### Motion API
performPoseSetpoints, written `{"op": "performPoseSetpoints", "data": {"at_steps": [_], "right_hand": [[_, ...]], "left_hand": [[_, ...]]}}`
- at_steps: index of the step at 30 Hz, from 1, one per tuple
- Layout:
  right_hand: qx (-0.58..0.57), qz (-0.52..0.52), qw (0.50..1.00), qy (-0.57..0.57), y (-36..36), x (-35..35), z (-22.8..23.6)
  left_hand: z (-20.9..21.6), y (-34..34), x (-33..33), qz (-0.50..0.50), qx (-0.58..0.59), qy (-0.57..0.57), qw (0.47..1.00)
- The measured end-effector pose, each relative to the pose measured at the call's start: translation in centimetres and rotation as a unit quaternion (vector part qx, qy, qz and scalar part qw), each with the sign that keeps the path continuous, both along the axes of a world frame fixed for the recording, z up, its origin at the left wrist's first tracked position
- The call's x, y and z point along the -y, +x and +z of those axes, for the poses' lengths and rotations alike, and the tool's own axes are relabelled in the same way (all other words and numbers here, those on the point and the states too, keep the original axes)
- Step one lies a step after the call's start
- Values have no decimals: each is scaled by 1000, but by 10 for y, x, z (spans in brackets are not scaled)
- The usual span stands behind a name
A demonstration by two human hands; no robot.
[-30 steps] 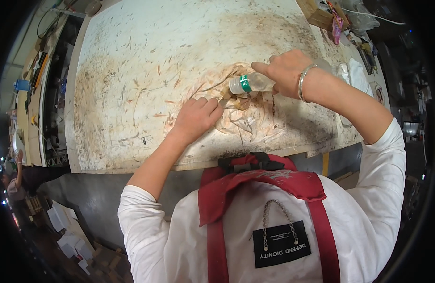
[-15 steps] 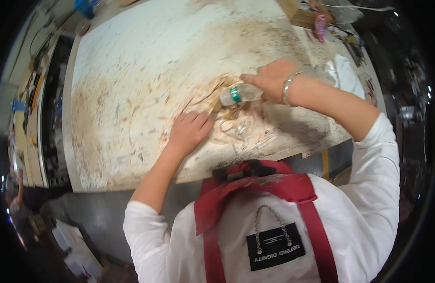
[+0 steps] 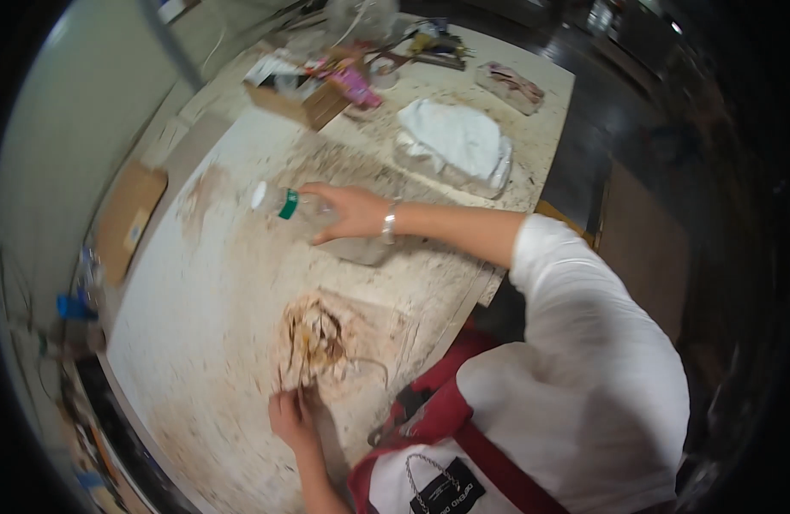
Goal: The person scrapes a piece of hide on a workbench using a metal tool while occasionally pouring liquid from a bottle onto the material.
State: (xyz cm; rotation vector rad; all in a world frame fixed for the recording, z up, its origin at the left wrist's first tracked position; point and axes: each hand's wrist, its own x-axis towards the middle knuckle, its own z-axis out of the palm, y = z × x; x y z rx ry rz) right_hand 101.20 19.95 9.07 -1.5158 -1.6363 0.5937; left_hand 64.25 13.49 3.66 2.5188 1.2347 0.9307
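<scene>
Right, here's my feed from the head camera: the right hand (image 3: 352, 212) is wrapped around a clear bottle (image 3: 309, 211), thumb on one side, fingers on the other, a silver bracelet (image 3: 389, 223) at the wrist. And what a look at that bottle! See-through plastic, white cap (image 3: 259, 195) pointing left, a vivid green band (image 3: 288, 204) just behind it, the grip covering much of the body. It's over the stained, pale worktable (image 3: 215, 300), beyond the messy patch and well apart from it; whether it touches the surface, I can't tell from here.

Down to the left hand (image 3: 292, 415), and it's narrow, fingers bunched together, fingertips right at the near edge of that crumpled patch (image 3: 320, 338). Is anything pinched in there? Too blurred for me to say. The patch itself is a tangle: pale folds, dark brown creases, an amber smear in the middle, a thin strand curling out on the right.

Further out, I've got a white cloth (image 3: 455, 137) heaped beyond the right forearm, and a small cardboard box (image 3: 296, 103) near the far side with a pink packet (image 3: 358, 88) beside it.
</scene>
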Motion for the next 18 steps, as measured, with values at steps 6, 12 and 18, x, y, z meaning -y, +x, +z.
{"op": "performPoseSetpoints", "data": {"at_steps": [6,12,18], "right_hand": [[-76,-131,988,41,29,-54,-58],[-109,-121,987,5,25,-37,-57],[-32,-90,994,44,51,97,5]], "left_hand": [[9,25,13,64,-30,-93,993],[13,24,15,103,-27,-181,978],[11,37,10,131,-46,-188,972]]}}
